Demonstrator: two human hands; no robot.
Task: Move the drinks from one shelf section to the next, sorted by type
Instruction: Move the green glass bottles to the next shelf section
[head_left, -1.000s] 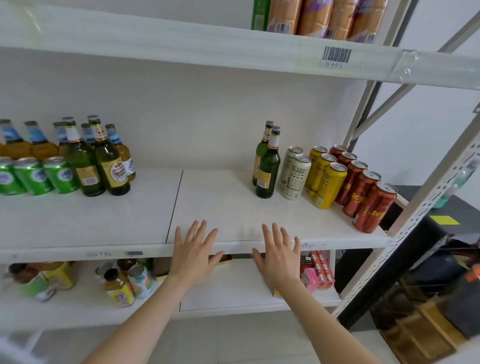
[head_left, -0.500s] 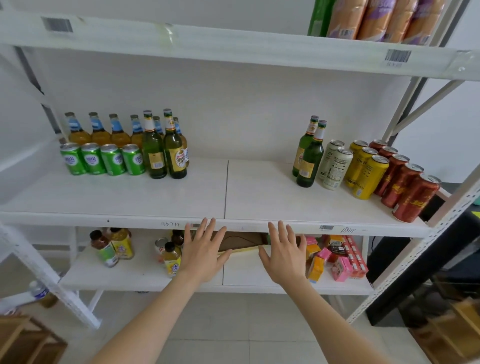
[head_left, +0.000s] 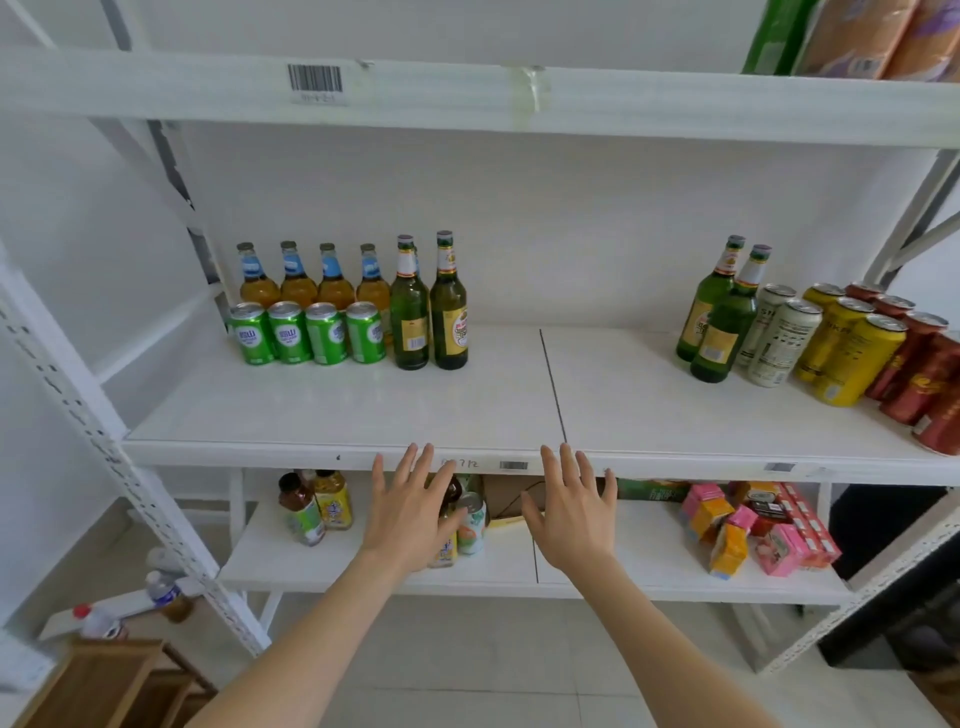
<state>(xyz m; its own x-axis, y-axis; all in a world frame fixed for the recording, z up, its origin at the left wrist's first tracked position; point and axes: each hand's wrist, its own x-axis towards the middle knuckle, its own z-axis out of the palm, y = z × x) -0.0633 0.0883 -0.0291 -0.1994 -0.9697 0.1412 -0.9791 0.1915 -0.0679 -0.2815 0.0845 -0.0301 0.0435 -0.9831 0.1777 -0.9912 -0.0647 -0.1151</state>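
Observation:
On the white middle shelf (head_left: 467, 410), the left section holds several amber bottles with blue labels (head_left: 298, 278), several green cans (head_left: 306, 332) in front of them, and two tall green beer bottles (head_left: 428, 312). The right section holds two green beer bottles (head_left: 719, 317), two white cans (head_left: 779, 340), yellow cans (head_left: 852, 353) and red cans (head_left: 924, 374). My left hand (head_left: 410, 512) and my right hand (head_left: 574, 512) are both flat and empty, fingers spread, just below the shelf's front edge near the seam between the sections.
The lower shelf (head_left: 597, 566) carries small bottles (head_left: 311, 506), a can (head_left: 470, 525) and pink and orange cartons (head_left: 753, 530). Packaged goods (head_left: 872, 36) sit on the top shelf. A slanted perforated post (head_left: 130, 467) stands at left, a wooden crate (head_left: 109, 680) on the floor.
The view has swung left, bringing the whole left section into sight. Both hands stay open and have dropped slightly, from over the shelf edge to just below it.

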